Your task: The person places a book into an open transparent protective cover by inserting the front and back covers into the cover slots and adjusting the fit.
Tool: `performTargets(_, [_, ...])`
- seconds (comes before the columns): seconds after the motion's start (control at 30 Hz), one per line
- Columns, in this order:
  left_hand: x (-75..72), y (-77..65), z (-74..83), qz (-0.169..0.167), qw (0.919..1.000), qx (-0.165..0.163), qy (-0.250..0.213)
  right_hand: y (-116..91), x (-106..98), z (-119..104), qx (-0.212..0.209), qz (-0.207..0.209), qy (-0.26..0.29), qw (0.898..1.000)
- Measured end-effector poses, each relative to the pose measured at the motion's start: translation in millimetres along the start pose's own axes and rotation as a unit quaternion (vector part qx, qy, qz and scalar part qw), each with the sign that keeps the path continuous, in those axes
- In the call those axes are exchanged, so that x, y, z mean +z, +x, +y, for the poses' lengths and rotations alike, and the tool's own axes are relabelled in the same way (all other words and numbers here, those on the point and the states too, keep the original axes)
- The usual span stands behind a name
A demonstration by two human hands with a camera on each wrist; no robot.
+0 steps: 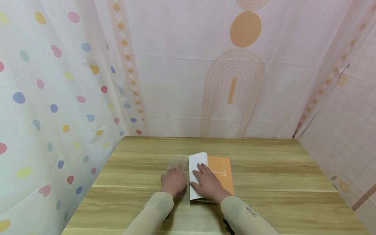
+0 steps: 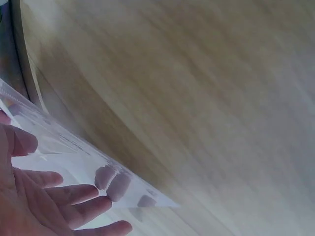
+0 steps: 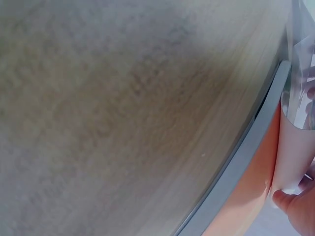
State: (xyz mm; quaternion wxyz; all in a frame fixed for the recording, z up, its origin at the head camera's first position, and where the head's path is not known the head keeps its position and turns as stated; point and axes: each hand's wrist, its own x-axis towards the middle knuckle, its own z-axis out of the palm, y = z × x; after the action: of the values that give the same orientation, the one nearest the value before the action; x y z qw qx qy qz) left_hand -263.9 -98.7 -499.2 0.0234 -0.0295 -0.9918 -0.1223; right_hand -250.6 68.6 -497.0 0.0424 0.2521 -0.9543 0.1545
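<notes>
An orange-covered book (image 1: 224, 181) lies on the wooden table, with a white leaf (image 1: 197, 160) turned over its left part. My right hand (image 1: 208, 182) rests on that leaf, fingers spread. In the right wrist view its thumb (image 3: 285, 199) touches the rounded white leaf above the orange cover. Left of the book, a clear plastic sheet (image 1: 177, 160) extends over the table. My left hand (image 1: 174, 180) is at this sheet. In the left wrist view its extended fingers (image 2: 83, 209) lie along the tilted clear sheet, which mirrors them.
The wooden table (image 1: 282, 182) has its back edge against a pale patterned curtain (image 1: 176, 81). A curtain with coloured dots (image 1: 58, 130) hangs on the left, and a pale checked one (image 1: 337, 130) on the right.
</notes>
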Motion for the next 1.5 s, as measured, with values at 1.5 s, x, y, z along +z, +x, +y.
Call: performTargets(1.5, [-4.7,1.0,1.4,-0.002,0.9988,0.031,-0.038,0.0,0.0,1.3,-0.01,-0.004,0.021,1.0])
